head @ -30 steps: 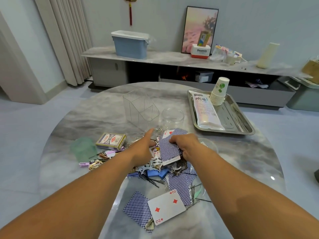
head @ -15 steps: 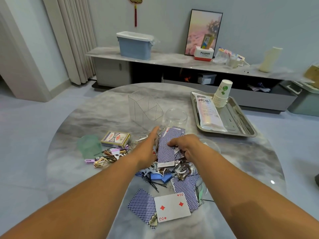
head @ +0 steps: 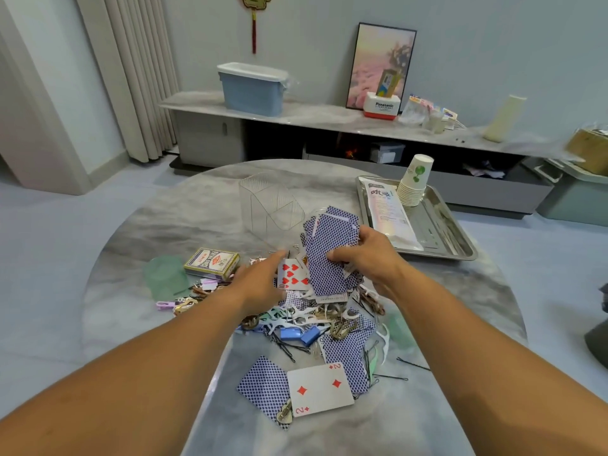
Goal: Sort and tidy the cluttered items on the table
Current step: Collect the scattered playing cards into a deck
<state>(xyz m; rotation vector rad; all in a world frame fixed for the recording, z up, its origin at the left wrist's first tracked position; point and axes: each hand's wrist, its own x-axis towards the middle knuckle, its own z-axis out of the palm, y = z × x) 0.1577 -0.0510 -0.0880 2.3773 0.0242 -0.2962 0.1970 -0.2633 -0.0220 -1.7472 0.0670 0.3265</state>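
Note:
A heap of blue-backed playing cards, hair pins, clips and floss picks (head: pixel 312 324) lies in the middle of the round marble table (head: pixel 148 225). My right hand (head: pixel 365 255) grips a bunch of blue-backed cards (head: pixel 329 248), lifted and tilted above the heap. My left hand (head: pixel 263 278) reaches flat over the heap with straight fingers, its fingertips at a face-up ten of hearts (head: pixel 292 274). A two of diamonds (head: pixel 319 386) lies face up near the front edge, beside a face-down card (head: pixel 263 386).
A card box (head: pixel 212 263) and a green lid (head: pixel 163 278) lie at the left. A clear plastic organiser (head: pixel 269 205) stands behind the heap. A steel tray (head: pixel 450 232) at the right holds stacked paper cups (head: pixel 414 182) and a packet (head: pixel 388 209).
My right hand has gathered more blue-backed cards and raised them off the heap. The ten of hearts is now uncovered. My left hand stays stretched over the heap.

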